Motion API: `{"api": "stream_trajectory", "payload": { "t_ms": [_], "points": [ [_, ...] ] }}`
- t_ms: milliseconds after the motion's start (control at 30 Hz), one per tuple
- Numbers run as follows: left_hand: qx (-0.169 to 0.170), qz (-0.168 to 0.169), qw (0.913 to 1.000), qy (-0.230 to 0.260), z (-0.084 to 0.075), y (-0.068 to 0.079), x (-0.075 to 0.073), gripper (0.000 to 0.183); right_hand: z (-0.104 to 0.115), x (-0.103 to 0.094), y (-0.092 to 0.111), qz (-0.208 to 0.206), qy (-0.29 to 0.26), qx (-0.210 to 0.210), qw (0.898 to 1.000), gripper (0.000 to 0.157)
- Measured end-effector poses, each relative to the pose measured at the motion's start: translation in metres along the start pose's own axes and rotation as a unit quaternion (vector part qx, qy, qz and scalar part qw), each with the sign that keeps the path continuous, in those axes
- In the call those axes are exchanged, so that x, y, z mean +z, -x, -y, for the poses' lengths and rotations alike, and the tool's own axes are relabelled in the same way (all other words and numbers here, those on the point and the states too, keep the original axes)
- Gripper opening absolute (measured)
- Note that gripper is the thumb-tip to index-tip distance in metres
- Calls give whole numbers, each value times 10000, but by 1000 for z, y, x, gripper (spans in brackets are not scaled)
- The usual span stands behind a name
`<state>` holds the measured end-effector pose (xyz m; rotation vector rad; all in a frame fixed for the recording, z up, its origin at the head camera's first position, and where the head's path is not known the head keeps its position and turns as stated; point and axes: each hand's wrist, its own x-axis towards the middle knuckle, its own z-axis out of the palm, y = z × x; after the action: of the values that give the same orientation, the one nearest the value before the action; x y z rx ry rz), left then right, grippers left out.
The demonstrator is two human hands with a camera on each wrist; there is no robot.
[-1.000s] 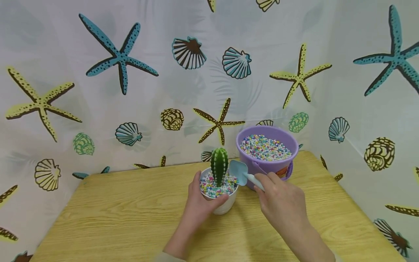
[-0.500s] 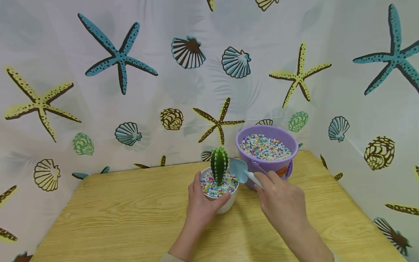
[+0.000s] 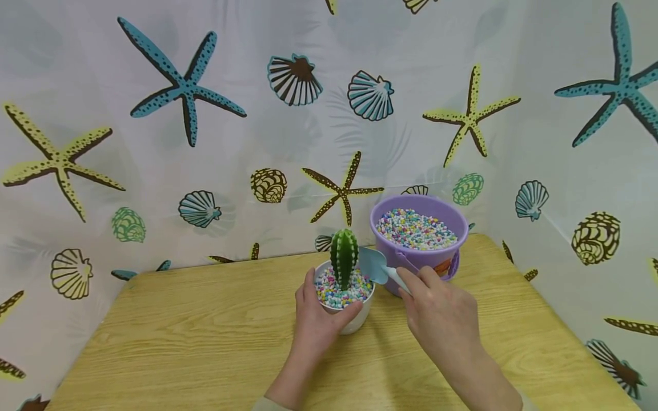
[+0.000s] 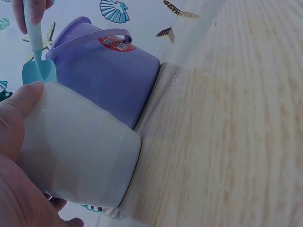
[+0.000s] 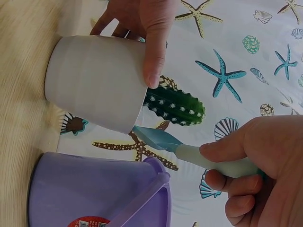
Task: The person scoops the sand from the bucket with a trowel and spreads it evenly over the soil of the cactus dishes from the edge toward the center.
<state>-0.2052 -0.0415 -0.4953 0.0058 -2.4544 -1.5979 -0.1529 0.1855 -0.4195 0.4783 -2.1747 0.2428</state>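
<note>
1. The tabletop [image 3: 195, 342] has a yellowish wood grain; a pale backdrop [image 3: 231, 142] printed with starfish and seashells rises behind it and at both sides.
2. A red label [image 4: 118, 43] sits on the purple bucket [image 3: 421, 260], bearing square code-like blocks and pale print too small to read.
3. The white pot [image 3: 354, 325] stands upright on the tabletop, in front and left of the bucket, with a green cactus [image 3: 343, 260] among colourful beads [image 3: 329, 291].
4. The left hand [image 3: 321, 322] grasps the pot's side, thumb at the rim.
5. The right hand [image 3: 444, 308] grips the blue shovel [image 3: 373, 264] by its handle, blade at the pot's rim.

Smooth plast. pot [image 5: 94, 82], wood-grain tbl [image 3: 195, 325]
</note>
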Motion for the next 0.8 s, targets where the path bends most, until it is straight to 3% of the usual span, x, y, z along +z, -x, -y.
{"api": "stream_trajectory", "payload": {
  "t_ms": [467, 633, 800],
  "points": [
    [-128, 91, 9998, 84, 0, 0, -2, 132, 0, -1, -2, 56, -7, 101, 9999, 41],
    [-252, 325, 9988, 273, -1, -1, -6, 134, -2, -1, -2, 49, -2, 128, 9999, 37],
    [-156, 667, 9964, 491, 2, -5, -13, 134, -3, -1, -1, -79, -63, 86, 9999, 36]
  ]
}}
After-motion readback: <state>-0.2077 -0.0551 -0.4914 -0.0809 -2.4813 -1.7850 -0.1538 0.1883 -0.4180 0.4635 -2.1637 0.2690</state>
